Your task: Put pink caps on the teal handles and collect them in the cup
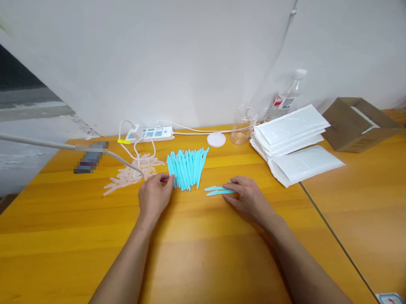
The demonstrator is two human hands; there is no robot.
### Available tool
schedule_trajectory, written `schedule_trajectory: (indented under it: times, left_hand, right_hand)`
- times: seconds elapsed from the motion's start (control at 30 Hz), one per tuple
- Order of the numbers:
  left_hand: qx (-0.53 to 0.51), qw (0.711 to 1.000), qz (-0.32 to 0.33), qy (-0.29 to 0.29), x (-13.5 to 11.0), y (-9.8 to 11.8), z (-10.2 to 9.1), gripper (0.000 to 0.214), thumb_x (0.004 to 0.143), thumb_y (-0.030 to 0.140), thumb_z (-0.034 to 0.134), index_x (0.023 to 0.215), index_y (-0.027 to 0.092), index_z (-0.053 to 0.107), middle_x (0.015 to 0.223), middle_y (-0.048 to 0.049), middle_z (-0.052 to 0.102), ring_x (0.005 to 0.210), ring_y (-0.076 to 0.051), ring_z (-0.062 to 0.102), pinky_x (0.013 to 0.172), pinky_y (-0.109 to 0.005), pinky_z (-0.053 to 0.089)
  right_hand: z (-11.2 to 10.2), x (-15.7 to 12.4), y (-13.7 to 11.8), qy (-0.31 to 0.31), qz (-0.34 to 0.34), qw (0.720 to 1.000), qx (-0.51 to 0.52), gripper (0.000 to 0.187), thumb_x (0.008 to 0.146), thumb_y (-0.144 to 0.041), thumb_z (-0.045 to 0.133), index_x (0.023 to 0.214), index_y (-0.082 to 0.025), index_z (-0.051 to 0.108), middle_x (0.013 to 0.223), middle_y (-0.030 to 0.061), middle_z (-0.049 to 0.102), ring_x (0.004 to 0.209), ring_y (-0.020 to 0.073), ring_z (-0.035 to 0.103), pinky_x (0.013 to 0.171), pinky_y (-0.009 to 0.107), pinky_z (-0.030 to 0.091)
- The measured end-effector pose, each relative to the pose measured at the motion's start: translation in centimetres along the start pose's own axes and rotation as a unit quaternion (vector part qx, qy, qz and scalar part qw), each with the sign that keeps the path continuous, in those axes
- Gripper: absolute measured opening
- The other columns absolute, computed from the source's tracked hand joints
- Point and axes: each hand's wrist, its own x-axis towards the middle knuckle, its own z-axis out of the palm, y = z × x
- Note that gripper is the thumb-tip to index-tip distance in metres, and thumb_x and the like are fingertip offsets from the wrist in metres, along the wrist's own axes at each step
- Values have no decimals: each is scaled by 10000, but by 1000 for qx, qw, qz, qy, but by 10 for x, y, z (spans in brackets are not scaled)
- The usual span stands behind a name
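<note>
A row of several light blue plastic sticks (187,168) lies fanned out on the orange wooden table (197,260). My left hand (155,195) rests at the row's near left end, its fingers pinched on the ends of the sticks. Two more blue sticks (218,190) lie apart to the right. My right hand (246,196) lies with its fingers closed on their right ends. A pile of pale pink sticks (130,175) sits left of the blue row.
White pouches (292,138) are stacked at the right, with a cardboard box (357,124) beyond. At the wall stand a power strip (156,133) with white cables, a white round lid (216,139), a clear cup (241,125) and a water bottle (287,97). A dark blurred object (90,157) lies left.
</note>
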Motion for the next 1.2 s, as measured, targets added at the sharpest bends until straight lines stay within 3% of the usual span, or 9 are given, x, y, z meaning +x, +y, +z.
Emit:
schedule_trajectory:
  times: [0.17, 0.3, 0.5, 0.57, 0.63, 0.77, 0.93, 1.1, 1.2]
  left_hand:
    - [-15, 995, -68, -72, 32, -14, -1, 209, 697, 413, 679, 621, 222, 718, 635, -67, 724, 650, -245, 643, 605, -306, 380]
    - [-97, 984, -92, -117, 23, -13, -4, 237, 711, 408, 664, 620, 191, 693, 522, -30, 663, 510, -179, 594, 538, -270, 394]
    - [-325, 914, -94, -222, -57, 27, -9, 407, 793, 557, 623, 783, 155, 682, 619, -25, 680, 535, -129, 593, 550, -233, 463]
    - [-370, 887, -94, -258, -69, 27, -9, 403, 774, 551, 664, 784, 150, 696, 643, -37, 691, 549, -132, 597, 549, -230, 458]
    - [-335, 910, -67, -235, -60, 11, -13, 380, 767, 531, 684, 819, 157, 723, 726, -55, 731, 615, -152, 632, 585, -238, 469]
    - [-152, 987, -10, -56, -13, -39, -33, 328, 777, 475, 673, 887, 177, 755, 837, -69, 762, 729, -210, 663, 691, -288, 481]
    - [-53, 993, 66, -77, -2, -62, -40, 284, 833, 449, 618, 908, 218, 766, 858, -47, 764, 723, -204, 669, 705, -277, 476]
    - [145, 981, 129, 30, 8, -73, -36, 376, 925, 363, 471, 1175, 205, 705, 1067, -96, 707, 862, -232, 659, 785, -320, 483]
    - [249, 951, 185, 12, 30, -79, -38, 396, 937, 293, 416, 1200, 214, 701, 1106, -117, 674, 957, -280, 629, 796, -363, 485]
  right_hand:
    - [2, 3, -21, 63, 12, 995, 80, 198, 902, -288, 603, 999, -193, 746, 943, 99, 670, 867, 209, 605, 800, 331, 459]
    - [4, 9, -48, 15, 64, 976, 207, 233, 924, -337, 562, 909, -201, 750, 791, 57, 660, 715, 166, 579, 678, 287, 449]
    - [15, 30, -90, -123, 210, 819, 519, 374, 858, -519, 589, 856, -160, 694, 741, 2, 618, 638, 120, 539, 577, 235, 433]
    - [18, 35, -92, -138, 220, 789, 557, 388, 825, -530, 616, 782, -147, 657, 683, -14, 589, 601, 102, 514, 570, 226, 416]
    - [17, 35, -87, -155, 232, 782, 558, 381, 807, -522, 632, 747, -146, 622, 655, -19, 579, 573, 92, 502, 563, 223, 407]
    - [15, 26, -75, -188, 235, 831, 469, 296, 869, -446, 562, 755, -173, 570, 631, -10, 585, 553, 108, 518, 534, 226, 391]
    - [24, 6, -100, -121, 141, 969, 162, 244, 874, -416, 602, 797, -184, 615, 841, 73, 680, 777, 199, 616, 672, 289, 421]
    - [28, -9, -126, -191, 111, 975, -23, 190, 875, -338, 618, 884, -151, 651, 907, 114, 694, 840, 246, 650, 668, 300, 424]
    - [23, -11, -125, -211, 103, 971, -44, 133, 906, -193, 531, 893, -148, 655, 892, 96, 693, 817, 220, 654, 648, 282, 408]
